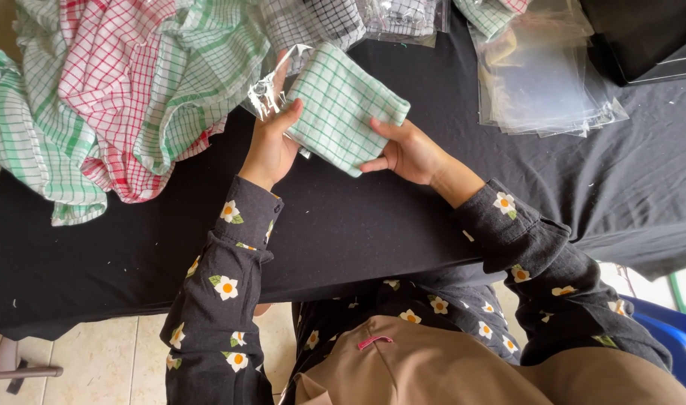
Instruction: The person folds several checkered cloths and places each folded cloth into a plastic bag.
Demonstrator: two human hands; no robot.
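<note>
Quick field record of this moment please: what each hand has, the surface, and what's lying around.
left hand: grips the folded green-checked cloth and a clear plastic bag at the cloth's left edge
right hand: holds the cloth's lower right edge
surface: table with black cover
upper left: pile of red and green checked cloths
upper right: stack of clear plastic bags
</note>
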